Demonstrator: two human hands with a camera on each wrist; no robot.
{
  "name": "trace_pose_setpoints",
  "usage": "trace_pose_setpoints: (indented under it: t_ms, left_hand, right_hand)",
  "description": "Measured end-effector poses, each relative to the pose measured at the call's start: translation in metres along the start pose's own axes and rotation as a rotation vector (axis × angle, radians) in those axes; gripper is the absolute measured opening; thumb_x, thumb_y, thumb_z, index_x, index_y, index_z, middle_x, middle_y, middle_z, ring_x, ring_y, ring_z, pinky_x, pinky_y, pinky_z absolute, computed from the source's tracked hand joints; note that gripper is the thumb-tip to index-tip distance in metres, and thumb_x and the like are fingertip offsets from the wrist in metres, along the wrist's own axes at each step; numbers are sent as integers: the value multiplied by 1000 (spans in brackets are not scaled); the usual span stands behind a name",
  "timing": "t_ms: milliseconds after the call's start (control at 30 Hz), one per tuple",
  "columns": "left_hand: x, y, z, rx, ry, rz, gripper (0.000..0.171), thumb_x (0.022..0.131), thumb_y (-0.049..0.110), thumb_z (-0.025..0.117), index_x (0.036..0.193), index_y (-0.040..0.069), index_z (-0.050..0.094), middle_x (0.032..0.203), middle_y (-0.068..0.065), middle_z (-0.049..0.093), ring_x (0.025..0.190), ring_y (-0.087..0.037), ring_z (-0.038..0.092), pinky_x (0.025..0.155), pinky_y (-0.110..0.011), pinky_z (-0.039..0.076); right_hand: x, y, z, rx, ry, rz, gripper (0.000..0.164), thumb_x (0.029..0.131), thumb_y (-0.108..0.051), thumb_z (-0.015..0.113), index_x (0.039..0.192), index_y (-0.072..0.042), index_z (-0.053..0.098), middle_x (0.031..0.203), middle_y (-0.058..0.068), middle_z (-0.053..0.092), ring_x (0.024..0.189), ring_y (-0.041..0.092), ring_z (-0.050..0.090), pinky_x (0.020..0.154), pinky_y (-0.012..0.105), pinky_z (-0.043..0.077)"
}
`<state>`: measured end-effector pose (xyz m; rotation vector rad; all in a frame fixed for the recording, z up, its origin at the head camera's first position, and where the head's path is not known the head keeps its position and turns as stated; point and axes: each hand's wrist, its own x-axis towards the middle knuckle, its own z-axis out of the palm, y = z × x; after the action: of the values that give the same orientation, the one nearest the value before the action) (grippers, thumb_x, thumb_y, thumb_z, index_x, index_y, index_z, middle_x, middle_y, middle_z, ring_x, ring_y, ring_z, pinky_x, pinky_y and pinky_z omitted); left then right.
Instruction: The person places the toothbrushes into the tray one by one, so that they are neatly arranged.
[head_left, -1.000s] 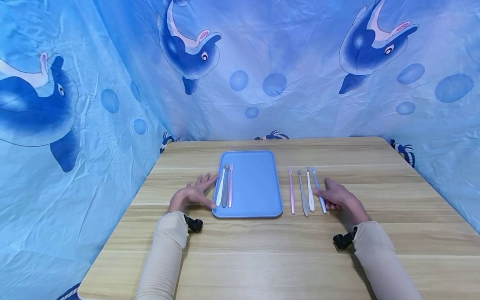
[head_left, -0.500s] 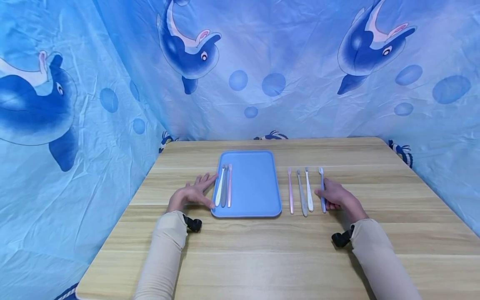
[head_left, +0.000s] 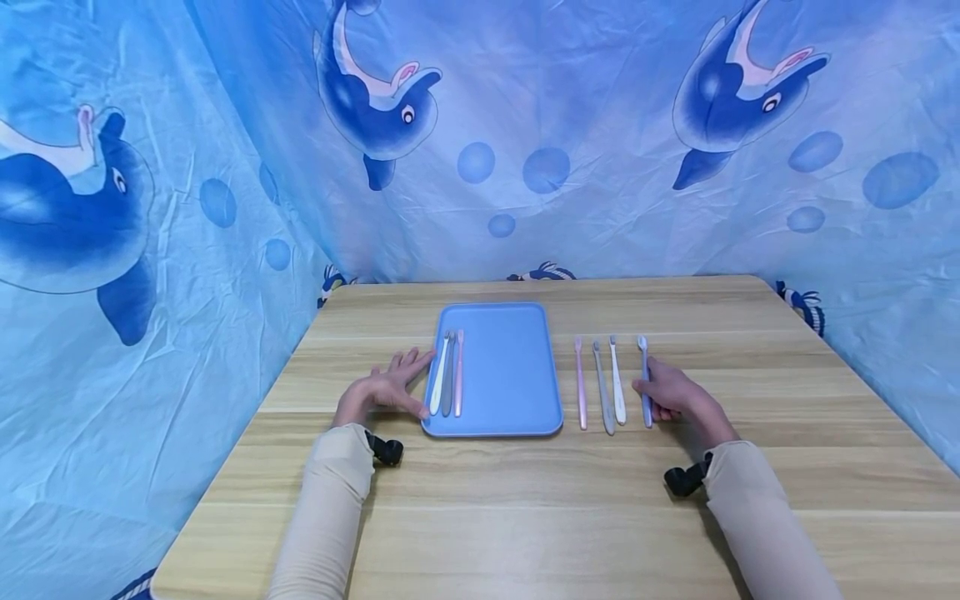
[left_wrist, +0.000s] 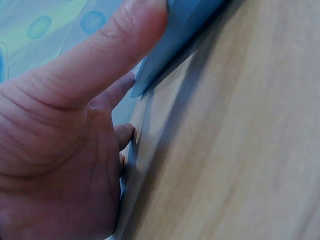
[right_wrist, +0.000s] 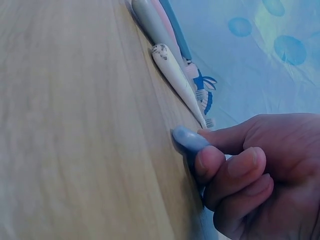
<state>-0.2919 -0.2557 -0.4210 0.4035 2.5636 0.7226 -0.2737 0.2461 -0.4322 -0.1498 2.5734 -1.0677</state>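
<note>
Pale blue, the brush (right_wrist: pixel 189 139) pinched in the right hand (head_left: pixel 671 390) is well right of the tray (head_left: pixel 506 367), and we cannot quite tell whether it touches the table (head_left: pixel 525 517). We see the left hand (head_left: pixel 386 388) with fingers spread, its thumb on the tray's left rim. White, grey and pink brushes (head_left: pixel 448 379) lie along the tray's left side; pink, grey and white brushes (head_left: pixel 605 404) lie between tray and right hand.

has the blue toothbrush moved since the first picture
Yes, the blue toothbrush has turned: its head swung right, away from the white toothbrush beside it.
</note>
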Motion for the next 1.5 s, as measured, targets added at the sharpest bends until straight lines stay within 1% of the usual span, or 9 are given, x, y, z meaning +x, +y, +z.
trace_pose_setpoints:
  t_ms: [233,367,533,667,767,1100,1167,1400,1500]
  left_hand:
    - [-1,1,0,-12,-1,10,131,68,48,88,163,25,0,168,-19,-17,153,-47,-21,114,-75,-18]
    - [-1,1,0,-17,-4,4,132,68,49,89,163,25,0,168,-19,-17,153,-47,-21,114,-74,-18]
    - [0,2,0,-25,-7,-3,132,67,49,89,163,25,1,168,-18,-16,153,-46,-22,115,-74,-19]
    - [0,2,0,-30,-9,-11,131,67,49,89,163,27,1,169,-16,-17,153,-44,-23,116,-72,-19]
    - [0,2,0,-34,-10,-12,131,68,49,89,163,28,1,169,-15,-17,153,-43,-23,116,-72,-20]
    - [-1,2,-1,-39,-12,-13,130,69,47,89,163,27,1,169,-16,-16,153,-45,-23,115,-73,-19]
    - [0,2,-1,-41,-13,-11,130,69,48,89,163,26,1,169,-17,-17,153,-45,-23,115,-73,-19]
    - [1,-1,0,-23,-18,-9,136,64,57,88,162,28,-2,168,-15,-20,153,-43,-26,115,-71,-22]
    - [0,-1,0,-24,-15,-5,135,65,56,88,162,27,-1,168,-16,-19,153,-44,-25,115,-72,-22]
  right_hand:
    - [1,4,-1,50,16,14,47,106,-19,43,142,9,29,54,-1,57,41,8,48,39,20,38]
    - [1,4,-2,66,19,5,43,105,-19,43,138,8,34,54,-2,57,41,8,49,39,20,39]
    - [0,1,-6,140,-9,-40,57,105,-16,42,150,12,19,55,-2,56,41,7,48,38,20,40]
    - [-2,-3,-11,158,-25,-87,55,106,-14,39,148,15,18,55,-3,56,41,5,48,38,19,39]
    - [-4,-6,-15,157,-26,-95,55,106,-13,39,149,15,17,55,-3,56,41,5,47,38,19,39]
    - [-4,-11,-19,186,-32,-91,66,107,-15,37,157,7,2,56,-3,56,42,5,47,39,19,37]
    - [-4,-12,-20,202,-36,-104,65,107,-15,37,158,5,2,55,-4,56,41,4,46,38,19,36]
    - [-3,-18,-23,246,-39,-142,57,107,-14,37,154,6,13,52,-6,52,39,3,42,38,18,31]
    - [-2,-21,-23,259,-34,-139,62,107,-16,36,157,5,6,52,-7,52,39,3,41,38,18,31]
